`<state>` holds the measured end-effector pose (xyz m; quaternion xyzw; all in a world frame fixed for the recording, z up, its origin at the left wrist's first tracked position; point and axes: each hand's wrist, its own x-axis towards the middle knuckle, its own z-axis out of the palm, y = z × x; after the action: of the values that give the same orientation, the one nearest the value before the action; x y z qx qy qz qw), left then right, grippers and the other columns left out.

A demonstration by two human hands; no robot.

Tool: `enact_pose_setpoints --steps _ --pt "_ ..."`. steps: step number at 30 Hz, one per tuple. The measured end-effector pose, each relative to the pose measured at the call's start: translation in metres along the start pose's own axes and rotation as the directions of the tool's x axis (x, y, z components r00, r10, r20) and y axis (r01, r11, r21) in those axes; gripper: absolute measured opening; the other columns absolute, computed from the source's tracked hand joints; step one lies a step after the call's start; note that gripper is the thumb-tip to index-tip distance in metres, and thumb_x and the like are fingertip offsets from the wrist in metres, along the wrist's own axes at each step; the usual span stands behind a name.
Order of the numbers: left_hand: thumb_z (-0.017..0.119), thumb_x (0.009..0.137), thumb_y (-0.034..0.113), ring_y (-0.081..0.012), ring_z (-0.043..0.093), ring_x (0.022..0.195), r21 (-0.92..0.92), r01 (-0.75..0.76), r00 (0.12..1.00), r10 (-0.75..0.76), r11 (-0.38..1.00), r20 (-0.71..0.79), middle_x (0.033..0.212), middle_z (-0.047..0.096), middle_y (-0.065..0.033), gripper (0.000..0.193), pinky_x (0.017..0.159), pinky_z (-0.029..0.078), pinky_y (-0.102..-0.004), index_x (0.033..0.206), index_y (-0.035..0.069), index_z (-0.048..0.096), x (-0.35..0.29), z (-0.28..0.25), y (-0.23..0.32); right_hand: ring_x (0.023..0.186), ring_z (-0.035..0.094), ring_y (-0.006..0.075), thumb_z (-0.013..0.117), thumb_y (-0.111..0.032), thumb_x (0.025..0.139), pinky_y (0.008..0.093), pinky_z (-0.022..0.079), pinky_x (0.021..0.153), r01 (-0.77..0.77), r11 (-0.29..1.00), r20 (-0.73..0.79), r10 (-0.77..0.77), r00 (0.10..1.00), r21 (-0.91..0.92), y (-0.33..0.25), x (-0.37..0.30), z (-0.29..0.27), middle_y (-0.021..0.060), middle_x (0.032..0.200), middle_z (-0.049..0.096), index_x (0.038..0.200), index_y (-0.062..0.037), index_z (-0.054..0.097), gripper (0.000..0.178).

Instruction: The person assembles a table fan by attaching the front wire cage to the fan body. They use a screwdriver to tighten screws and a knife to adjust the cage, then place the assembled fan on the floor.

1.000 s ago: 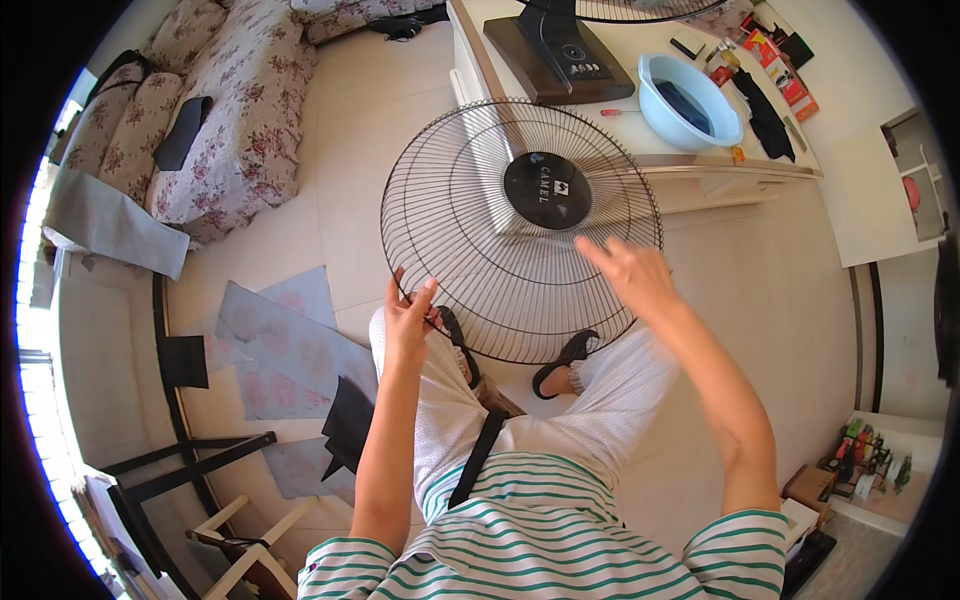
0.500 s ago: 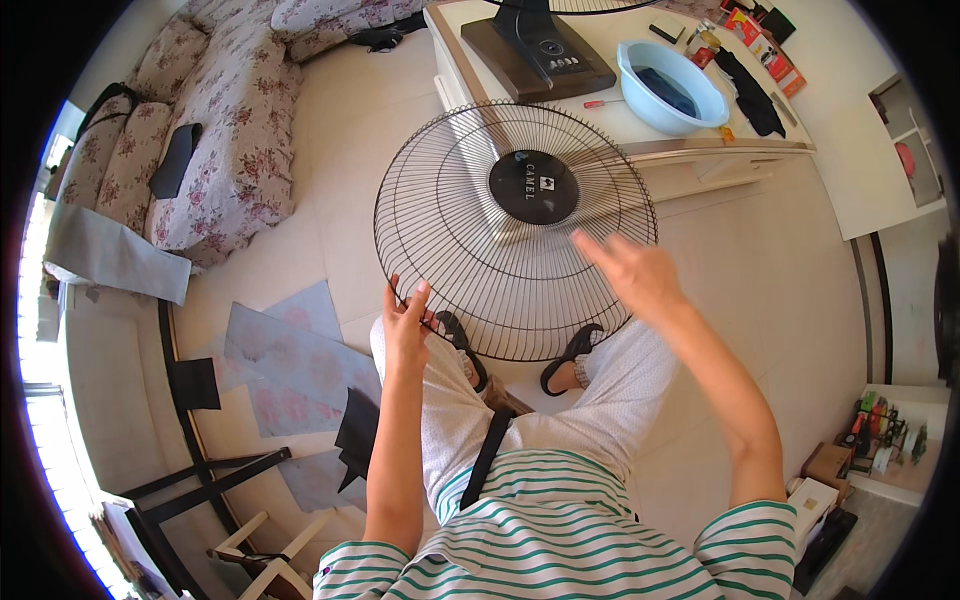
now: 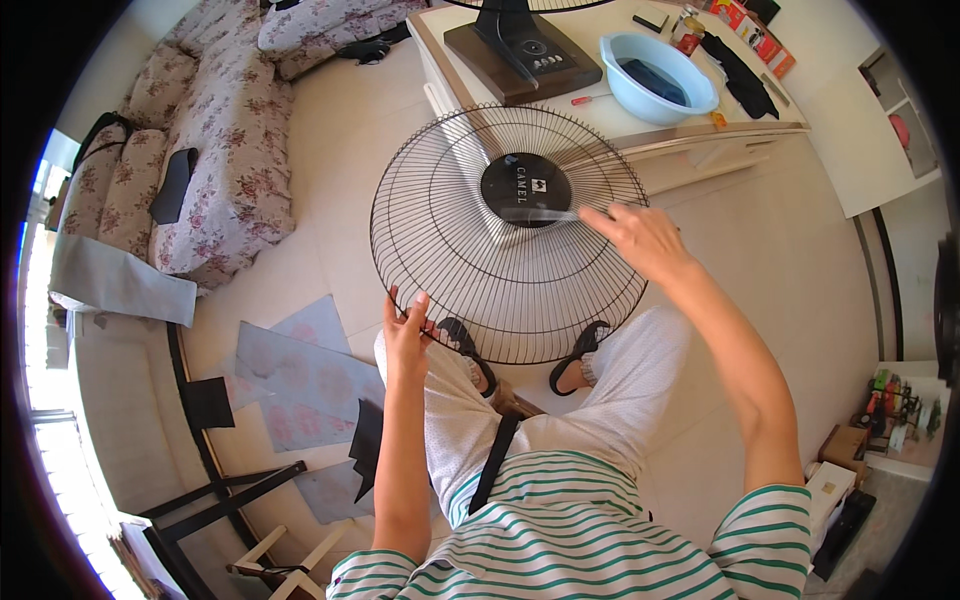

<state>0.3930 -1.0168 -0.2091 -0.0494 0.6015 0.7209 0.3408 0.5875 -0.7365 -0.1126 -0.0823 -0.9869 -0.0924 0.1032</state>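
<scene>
A round black wire fan guard (image 3: 440,240) with a black centre disc (image 3: 520,175) stands tilted in front of my knees. My left hand (image 3: 407,335) is closed on its lower left rim, thumb and fingers around the wires. Over the guard's right side, my right hand (image 3: 640,240) is closed on a thin, flat, greyish tool (image 3: 540,214). The tool is smeared by motion, so its exact kind does not show. It points left across the lower part of the disc; whether it touches the disc I cannot tell.
Ahead, a low cabinet (image 3: 640,143) bears a dark fan base (image 3: 520,62), a light blue basin (image 3: 650,105) of dark water, a red-handled screwdriver (image 3: 584,100) and a black cloth (image 3: 738,78). A floral sofa (image 3: 235,190) stands left; grey sheets (image 3: 300,370) lie on the floor.
My right hand has moved slightly right and up, and the thin tool now shows across the disc. My left hand keeps its hold on the rim. The whole view has shifted a little.
</scene>
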Motion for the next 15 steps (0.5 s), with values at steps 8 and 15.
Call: enact_pose_setpoints --steps 8,15 --pt "0.071 0.079 0.022 -0.0105 0.045 0.058 0.007 0.007 1.000 -0.007 1.000 0.006 0.076 0.046 -0.0014 0.078 0.050 0.040 -0.0265 0.139 0.007 0.024 0.004 -0.005 -0.001 0.053 0.054 0.0185 0.052 -0.001 0.075 0.0323 0.046 0.043 0.058 0.997 0.043 -0.059 0.997 0.043 -0.019 -0.004 0.010 0.0045 0.069 0.049 0.119 -0.0216 0.055 0.049" --pt "0.071 0.079 0.022 -0.0102 0.046 0.061 0.013 0.013 1.000 -0.013 1.000 0.004 0.079 0.048 -0.0021 0.079 0.052 0.041 -0.0257 0.140 0.007 0.022 0.010 -0.010 -0.003 0.055 0.056 0.0177 0.053 -0.001 0.075 0.0316 0.046 0.044 0.103 0.988 0.034 -0.107 0.994 0.117 -0.052 -0.009 0.001 0.0028 0.068 0.049 0.118 -0.0210 0.057 0.048"
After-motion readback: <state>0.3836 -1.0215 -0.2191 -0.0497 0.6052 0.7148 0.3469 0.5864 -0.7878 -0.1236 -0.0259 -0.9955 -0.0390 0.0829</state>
